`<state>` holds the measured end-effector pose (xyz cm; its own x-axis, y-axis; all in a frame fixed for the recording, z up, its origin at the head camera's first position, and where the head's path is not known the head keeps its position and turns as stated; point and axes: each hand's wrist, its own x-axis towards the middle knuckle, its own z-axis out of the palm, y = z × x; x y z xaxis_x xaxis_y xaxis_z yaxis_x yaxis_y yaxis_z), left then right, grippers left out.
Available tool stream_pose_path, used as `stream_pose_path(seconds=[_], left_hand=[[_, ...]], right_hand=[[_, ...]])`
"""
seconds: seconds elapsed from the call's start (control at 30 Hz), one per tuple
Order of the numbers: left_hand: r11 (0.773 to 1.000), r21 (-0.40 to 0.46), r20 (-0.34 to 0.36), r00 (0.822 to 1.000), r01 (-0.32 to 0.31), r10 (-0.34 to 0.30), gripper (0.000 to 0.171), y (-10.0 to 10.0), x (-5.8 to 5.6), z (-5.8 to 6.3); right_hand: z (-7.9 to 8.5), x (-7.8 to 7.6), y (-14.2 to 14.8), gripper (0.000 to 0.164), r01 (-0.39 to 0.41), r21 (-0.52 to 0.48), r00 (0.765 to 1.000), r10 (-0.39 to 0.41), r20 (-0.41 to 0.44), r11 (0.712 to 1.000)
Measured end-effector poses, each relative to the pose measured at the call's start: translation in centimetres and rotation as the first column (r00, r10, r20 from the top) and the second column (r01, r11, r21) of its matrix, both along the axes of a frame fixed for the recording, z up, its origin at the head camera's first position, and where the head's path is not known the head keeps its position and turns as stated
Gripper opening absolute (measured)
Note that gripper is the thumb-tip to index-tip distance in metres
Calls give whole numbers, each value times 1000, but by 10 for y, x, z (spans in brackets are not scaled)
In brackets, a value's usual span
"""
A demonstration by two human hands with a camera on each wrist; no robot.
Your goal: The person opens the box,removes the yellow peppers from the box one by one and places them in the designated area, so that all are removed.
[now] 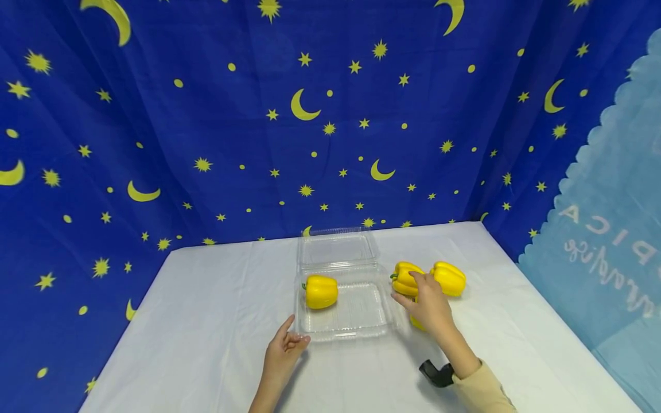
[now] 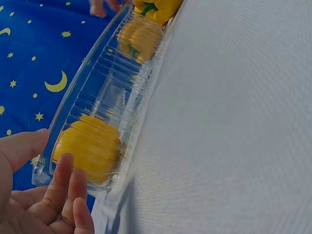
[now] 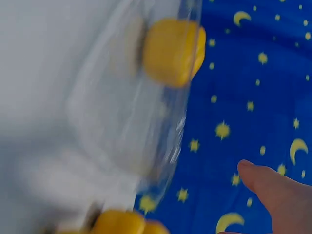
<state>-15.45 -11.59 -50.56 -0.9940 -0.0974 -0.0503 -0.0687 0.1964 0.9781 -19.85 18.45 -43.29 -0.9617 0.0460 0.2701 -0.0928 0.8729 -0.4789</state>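
One yellow bell pepper (image 1: 322,292) lies in the left part of a clear plastic clamshell container (image 1: 361,331), whose lid (image 1: 337,250) is folded back. My left hand (image 1: 281,358) is at the container's front left corner, thumb and fingers loosely bent around it. Right of the container lie three more yellow bell peppers, one at the left (image 1: 405,277), one at the right (image 1: 448,279) and one mostly hidden under my right hand (image 1: 432,307). That hand reaches over them with thumb and fingers spread. In the right wrist view only a thumb (image 3: 265,185) shows.
A white cloth (image 1: 217,327) covers the table. Behind it hangs a blue curtain (image 1: 222,126) with yellow moons and stars, and a light blue cloth (image 1: 609,229) with lettering hangs at the right. A black curved piece (image 1: 436,374) sits by the right wrist.
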Motion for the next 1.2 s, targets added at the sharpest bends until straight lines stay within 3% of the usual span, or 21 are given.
stream_pose_path(seconds=[0.13, 0.3, 0.63, 0.87, 1.2], left_hand=[[1000, -7, -7, 1000, -2, 2, 69, 0, 1, 2], [1000, -4, -11, 1000, -8, 8, 68, 1, 1, 3], [1000, 24, -22, 1000, 15, -14, 69, -1, 2, 2], [999, 31, -13, 1000, 29, -29, 70, 0, 2, 1], [999, 24, 9, 1000, 29, -29, 69, -1, 0, -2]], right_hand=[[6, -9, -29, 65, -58, -41, 998, 60, 30, 997], [10, -18, -68, 62, -143, -23, 990, 143, 12, 989], [0, -32, -130, 59, -318, -106, 946, 323, 28, 942], [-15, -36, -154, 60, -331, -98, 938, 338, 73, 939], [-29, -43, -172, 53, -299, 54, 954, 301, -13, 953]])
